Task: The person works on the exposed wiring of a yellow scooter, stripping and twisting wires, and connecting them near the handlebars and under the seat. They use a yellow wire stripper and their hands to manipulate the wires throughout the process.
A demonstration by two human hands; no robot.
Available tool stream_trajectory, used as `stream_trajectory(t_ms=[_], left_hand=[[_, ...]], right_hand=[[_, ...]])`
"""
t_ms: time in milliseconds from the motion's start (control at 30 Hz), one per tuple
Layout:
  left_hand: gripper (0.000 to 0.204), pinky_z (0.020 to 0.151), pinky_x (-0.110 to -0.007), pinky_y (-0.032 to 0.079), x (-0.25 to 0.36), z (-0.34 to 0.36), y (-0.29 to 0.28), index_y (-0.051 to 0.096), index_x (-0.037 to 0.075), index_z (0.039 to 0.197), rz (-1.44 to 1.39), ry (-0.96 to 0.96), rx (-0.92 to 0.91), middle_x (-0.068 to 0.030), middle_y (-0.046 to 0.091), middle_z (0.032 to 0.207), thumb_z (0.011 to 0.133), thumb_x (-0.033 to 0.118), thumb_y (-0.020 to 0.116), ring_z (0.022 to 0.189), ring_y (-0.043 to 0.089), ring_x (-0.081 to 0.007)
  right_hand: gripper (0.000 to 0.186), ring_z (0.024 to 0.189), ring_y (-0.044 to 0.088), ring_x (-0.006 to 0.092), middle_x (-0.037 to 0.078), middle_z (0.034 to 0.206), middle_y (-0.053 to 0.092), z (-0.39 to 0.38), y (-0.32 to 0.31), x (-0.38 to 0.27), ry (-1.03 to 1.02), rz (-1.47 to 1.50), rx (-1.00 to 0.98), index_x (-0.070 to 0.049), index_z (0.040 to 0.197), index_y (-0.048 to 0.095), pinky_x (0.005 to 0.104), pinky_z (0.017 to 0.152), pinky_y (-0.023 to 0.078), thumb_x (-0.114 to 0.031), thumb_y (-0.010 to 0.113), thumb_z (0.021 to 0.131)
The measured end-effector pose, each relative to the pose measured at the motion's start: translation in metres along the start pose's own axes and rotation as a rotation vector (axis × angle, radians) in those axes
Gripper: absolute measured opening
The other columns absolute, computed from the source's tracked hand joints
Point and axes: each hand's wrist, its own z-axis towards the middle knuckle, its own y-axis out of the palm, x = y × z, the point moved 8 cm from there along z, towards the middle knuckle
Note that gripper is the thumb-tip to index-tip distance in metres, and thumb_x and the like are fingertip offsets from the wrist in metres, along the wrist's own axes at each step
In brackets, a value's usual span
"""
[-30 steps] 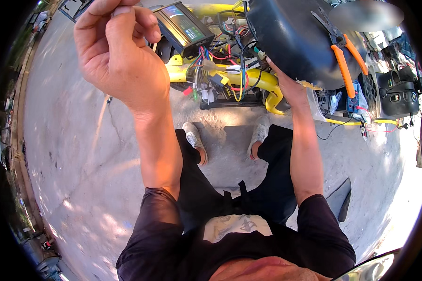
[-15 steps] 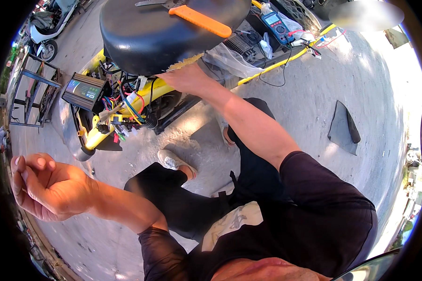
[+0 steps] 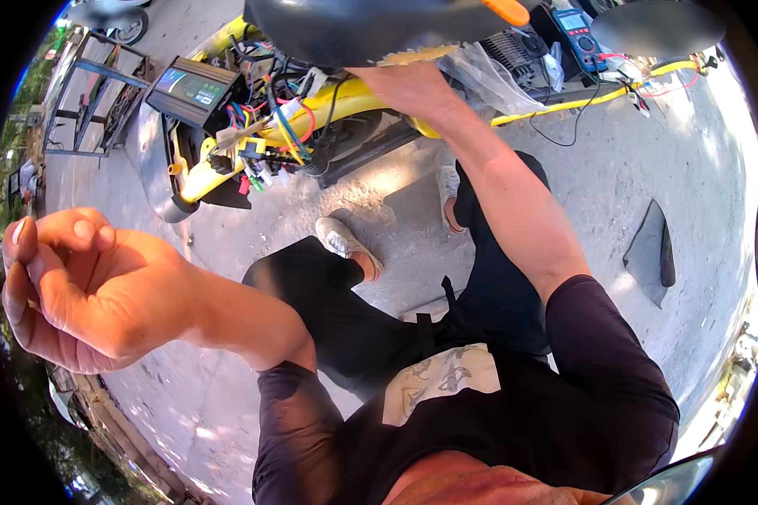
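My left hand [image 3: 105, 290] is raised at the left, palm up, its fingers curled in and the thumb pressed near the fingertips. Whether something small sits in that pinch I cannot make out. My right hand [image 3: 408, 88] reaches to the underside of a black scooter seat [image 3: 370, 29], its fingers hidden beneath the seat's lower edge. Ragged tan foam [image 3: 419, 55] shows along that edge, just above the hand. On top of the seat, an orange tool handle [image 3: 507, 10] is partly cut off by the frame.
The yellow scooter frame [image 3: 345, 99] carries loose wires and connectors [image 3: 265, 143] and a dark controller box [image 3: 195, 91]. A multimeter [image 3: 577, 38] with leads lies on the right. A black flap of sheet [image 3: 651, 252] is on the ground. A metal rack [image 3: 93, 93] stands at far left.
The view has tilted down, so the seat and scooter sit higher and further right, and most of the orange-handled tool is out of frame. Both hands keep nearly the same pose.
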Motion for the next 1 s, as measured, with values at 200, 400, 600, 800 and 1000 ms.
stream_trajectory(t_ms=[200,400,600,800,1000], left_hand=[[0.015,0.048,-0.025,0.036,0.007,0.005,0.008,0.062,0.002,0.103,-0.037,-0.001,-0.111,-0.0241,0.074,0.094,0.093,-0.004,0.054,0.051,0.052,-0.0193],[0.014,0.046,-0.024,0.038,0.014,0.010,-0.008,0.062,0.003,0.103,-0.018,0.009,-0.128,-0.0241,0.073,0.099,0.093,-0.003,0.054,0.050,0.052,-0.0160],[0.016,0.045,-0.023,0.036,0.021,0.015,-0.013,0.062,0.004,0.105,-0.016,0.049,-0.137,-0.0232,0.073,0.102,0.092,-0.003,0.055,0.050,0.053,-0.0149],[0.016,0.046,-0.024,0.037,0.025,0.022,-0.032,0.063,0.004,0.106,-0.014,0.046,-0.132,-0.0226,0.074,0.102,0.093,-0.002,0.054,0.051,0.053,-0.0155],[0.015,0.049,-0.027,0.038,0.028,0.025,-0.034,0.066,0.003,0.099,-0.013,0.028,-0.139,-0.0195,0.073,0.094,0.091,-0.003,0.055,0.052,0.053,-0.0172]], right_hand=[[0.053,0.136,0.059,0.0249,0.002,0.151,0.060,-0.005,-0.007,0.000,0.120,-0.102,-0.200,-0.028,0.154,0.053,0.0371,0.114,0.045,-0.015,0.042,0.104],[0.057,0.138,0.058,0.0262,0.003,0.154,0.058,-0.010,0.006,0.003,0.058,-0.315,-0.365,-0.036,0.159,0.044,0.0384,0.108,0.050,-0.017,0.037,0.106],[0.047,0.140,0.056,0.0265,0.005,0.154,0.058,-0.013,0.011,0.024,0.201,0.058,-0.291,-0.035,0.154,0.054,0.0356,0.114,0.042,-0.044,0.043,0.109],[0.076,0.137,0.056,0.0264,0.011,0.144,0.066,-0.016,-0.008,0.016,0.554,0.412,-0.187,-0.013,0.137,0.071,0.0317,0.118,0.035,-0.074,0.059,0.093],[0.083,0.122,0.064,0.0255,0.010,0.127,0.073,-0.006,-0.011,0.019,0.501,0.416,-0.205,-0.009,0.128,0.076,0.0325,0.110,0.041,-0.080,0.061,0.089]])
